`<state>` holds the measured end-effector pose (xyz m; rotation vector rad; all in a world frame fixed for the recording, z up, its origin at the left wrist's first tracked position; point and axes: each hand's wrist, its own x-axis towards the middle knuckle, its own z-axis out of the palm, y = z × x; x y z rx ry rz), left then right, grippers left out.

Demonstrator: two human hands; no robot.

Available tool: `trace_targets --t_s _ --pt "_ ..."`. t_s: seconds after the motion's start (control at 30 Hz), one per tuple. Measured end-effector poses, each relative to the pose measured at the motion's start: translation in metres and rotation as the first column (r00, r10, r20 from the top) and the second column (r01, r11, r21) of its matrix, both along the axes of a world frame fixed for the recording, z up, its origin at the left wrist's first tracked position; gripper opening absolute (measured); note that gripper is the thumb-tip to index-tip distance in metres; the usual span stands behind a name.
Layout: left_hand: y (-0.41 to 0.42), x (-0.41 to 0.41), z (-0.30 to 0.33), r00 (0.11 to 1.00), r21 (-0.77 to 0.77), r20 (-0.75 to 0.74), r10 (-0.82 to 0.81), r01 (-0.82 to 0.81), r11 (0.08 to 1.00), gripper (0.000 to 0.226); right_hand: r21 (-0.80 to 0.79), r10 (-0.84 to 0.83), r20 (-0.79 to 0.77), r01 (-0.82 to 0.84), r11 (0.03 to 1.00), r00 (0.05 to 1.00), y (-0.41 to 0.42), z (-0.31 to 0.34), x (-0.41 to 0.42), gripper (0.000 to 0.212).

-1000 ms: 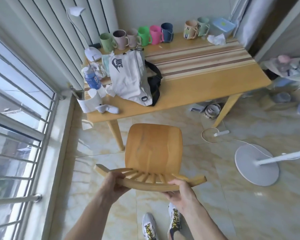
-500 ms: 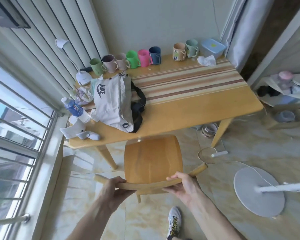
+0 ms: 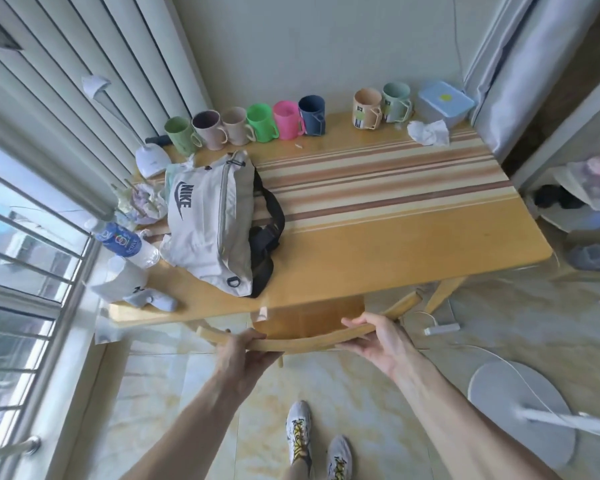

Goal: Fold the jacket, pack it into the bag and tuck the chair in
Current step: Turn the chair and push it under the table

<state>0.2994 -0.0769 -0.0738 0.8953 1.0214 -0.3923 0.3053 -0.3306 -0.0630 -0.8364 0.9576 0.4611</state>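
A wooden chair [image 3: 309, 320] stands mostly under the wooden table [image 3: 413, 258]; only a strip of its seat and its curved back rail show. My left hand [image 3: 243, 355] grips the rail left of centre. My right hand [image 3: 378, 341] grips it right of centre. A white Nike bag [image 3: 208, 223] with a black strap lies zipped on the table's left part. The jacket is not visible.
A row of coloured mugs [image 3: 257, 124] lines the table's far edge, with a blue-lidded box [image 3: 444, 102] and crumpled tissue [image 3: 428, 133]. A water bottle [image 3: 122, 242], a desk lamp [image 3: 149, 161] and clutter crowd the left end. A fan base [image 3: 520, 414] and cable lie on the floor at right.
Both hands have pushed the chair forward; its seat, fully in view before, has slid under the table. I have stepped closer to the table.
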Motion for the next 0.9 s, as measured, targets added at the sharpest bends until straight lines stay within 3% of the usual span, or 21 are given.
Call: trace_targets --t_s 0.13,0.27,0.4,0.47,0.53,0.6,0.63,0.67,0.7,0.77,0.8,0.83,0.9 --pt "-0.004 0.031 -0.015 0.999 -0.002 0.011 0.034 -0.034 0.999 0.074 0.021 -0.002 -0.013 0.002 1.0 1.0 -0.004 -0.015 0.027 0.017" --pt "-0.007 0.039 -0.021 1.0 0.005 0.027 -0.012 0.012 1.0 0.039 0.014 -0.012 -0.014 0.012 1.0 1.0 0.0 -0.029 0.039 0.018" --pt "0.001 0.034 -0.041 1.0 -0.009 0.001 -0.018 0.018 1.0 0.084 -0.019 0.006 -0.046 -0.006 1.0 0.999 0.0 -0.037 0.043 0.024" --pt "0.001 0.034 -0.04 0.999 0.007 -0.009 -0.037 0.037 0.999 0.069 -0.039 0.015 -0.074 -0.018 0.999 0.997 0.0 -0.036 0.044 0.021" --pt "-0.002 0.033 -0.033 0.993 0.106 -0.073 -0.096 0.104 0.989 0.05 -0.104 -0.015 -0.107 0.004 0.995 0.994 0.002 -0.035 0.046 0.04" --pt "-0.001 0.031 -0.028 0.979 0.266 -0.141 -0.149 0.183 0.946 0.068 -0.399 -0.004 -0.13 -0.049 0.916 0.992 0.006 -0.032 0.044 0.076" --pt "0.0 0.031 -0.024 0.967 0.406 -0.184 -0.177 0.239 0.882 0.088 -0.619 0.078 -0.136 -0.146 0.771 0.988 0.007 -0.027 0.041 0.091" --pt "0.001 0.03 -0.02 0.95 0.566 -0.205 -0.236 0.312 0.763 0.105 -0.797 0.181 -0.136 -0.216 0.564 0.974 0.009 -0.021 0.038 0.1" --pt "0.002 0.028 -0.016 0.92 0.728 -0.212 -0.331 0.374 0.574 0.112 -0.92 0.281 -0.125 -0.217 0.325 0.951 0.011 -0.015 0.033 0.099" --pt "0.003 0.021 -0.017 0.786 0.947 -0.224 -0.576 0.315 0.062 0.098 -0.986 0.501 -0.163 -0.117 -0.122 0.85 0.013 -0.012 0.025 0.081" --pt "0.002 0.02 -0.016 0.69 0.965 -0.253 -0.678 0.234 -0.122 0.084 -0.964 0.604 -0.218 -0.074 -0.254 0.767 0.013 -0.015 0.023 0.068" --pt "0.001 0.018 -0.022 0.595 0.957 -0.291 -0.75 0.179 -0.229 0.069 -0.941 0.681 -0.286 -0.062 -0.334 0.674 0.011 -0.025 0.02 0.056" --pt "-0.001 0.015 -0.032 0.443 0.928 -0.371 -0.816 0.173 -0.329 0.051 -0.906 0.757 -0.399 -0.097 -0.411 0.517 0.007 -0.039 0.017 0.047"
